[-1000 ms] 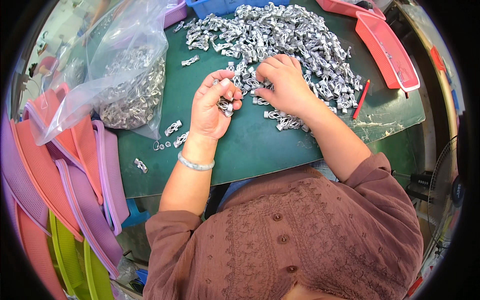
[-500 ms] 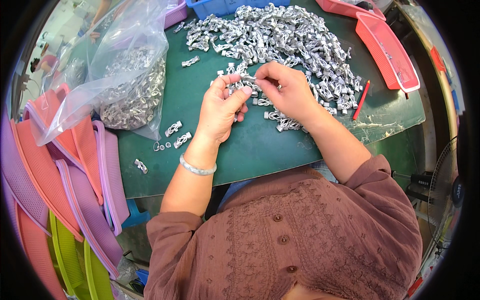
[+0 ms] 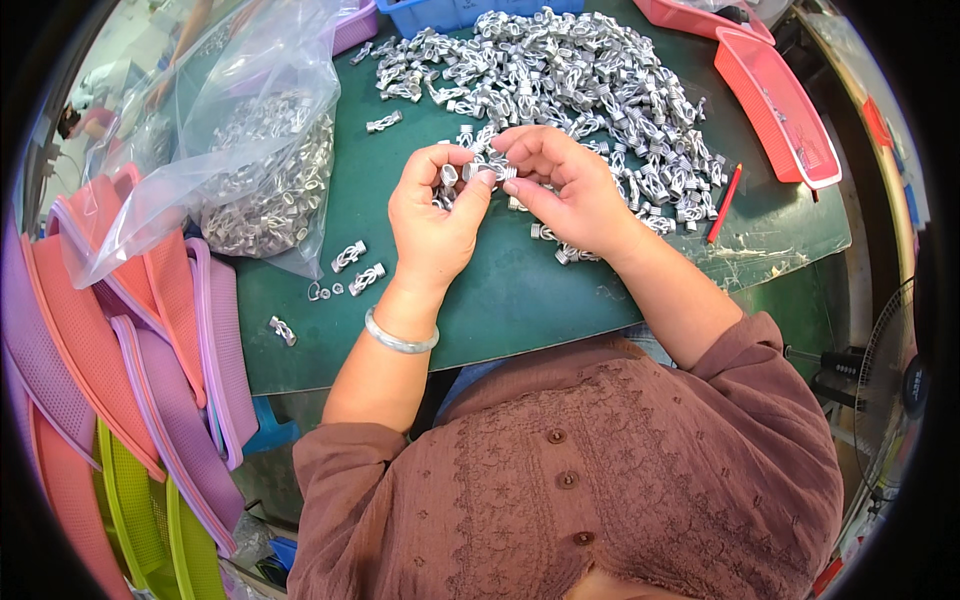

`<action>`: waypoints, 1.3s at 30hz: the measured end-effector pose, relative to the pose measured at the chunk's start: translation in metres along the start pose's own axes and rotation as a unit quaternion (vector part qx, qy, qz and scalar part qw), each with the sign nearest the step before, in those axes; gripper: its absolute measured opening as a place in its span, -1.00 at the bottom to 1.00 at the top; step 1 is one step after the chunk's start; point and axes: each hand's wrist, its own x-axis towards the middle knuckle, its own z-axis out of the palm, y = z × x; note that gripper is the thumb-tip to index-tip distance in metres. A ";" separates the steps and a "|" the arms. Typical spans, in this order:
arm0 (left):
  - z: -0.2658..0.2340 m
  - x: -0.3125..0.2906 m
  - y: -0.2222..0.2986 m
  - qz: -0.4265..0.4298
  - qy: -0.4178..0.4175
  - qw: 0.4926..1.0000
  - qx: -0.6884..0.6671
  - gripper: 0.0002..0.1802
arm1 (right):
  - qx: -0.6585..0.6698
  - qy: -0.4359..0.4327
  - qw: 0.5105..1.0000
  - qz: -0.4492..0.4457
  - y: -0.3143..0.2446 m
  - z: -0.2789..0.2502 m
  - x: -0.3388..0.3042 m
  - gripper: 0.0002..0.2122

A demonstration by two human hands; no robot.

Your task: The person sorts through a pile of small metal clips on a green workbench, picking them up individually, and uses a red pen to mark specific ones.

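Note:
Between my two hands is a small silver metal part (image 3: 492, 173), ribbed at its ends with twisted loops in the middle. My left hand (image 3: 435, 222) pinches it with thumb and curled fingers. At the part's right end, the thumb and fingertips of my right hand (image 3: 575, 195) close around it. Both hands are over the near edge of a large heap of the same silver parts (image 3: 570, 75). A few more of these parts (image 3: 367, 279) lie loose on the green table (image 3: 480, 300), left of my left forearm.
A clear plastic bag (image 3: 265, 190) full of similar parts stands at the left. Stacked pink, purple and green baskets (image 3: 165, 400) fill the lower left. A red pencil (image 3: 724, 203) and a pink basket (image 3: 780, 110) lie right; a blue bin (image 3: 470, 14) stands behind the heap.
My left hand has turned, its fingers now curled toward the part. My right hand has opened its pinch somewhat, with the thumb lower, and the silver part shows more plainly between both hands.

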 end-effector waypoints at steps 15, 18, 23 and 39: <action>0.001 -0.004 0.004 0.155 -0.006 0.982 0.107 -0.68 | 0.001 -0.073 0.994 0.085 -0.001 -0.004 -0.001 -0.80; 0.000 -0.002 0.003 0.079 0.002 0.996 0.044 -0.76 | 0.169 -0.086 0.964 0.186 -0.013 -0.009 0.003 -0.77; -0.004 0.000 0.005 -0.115 -0.029 0.990 -0.081 -0.83 | 0.338 -0.116 0.906 0.224 -0.018 -0.014 0.004 -0.71; -0.002 0.001 -0.003 -0.055 -0.016 0.993 -0.100 -0.84 | 0.326 -0.100 0.902 0.265 -0.017 -0.014 0.006 -0.75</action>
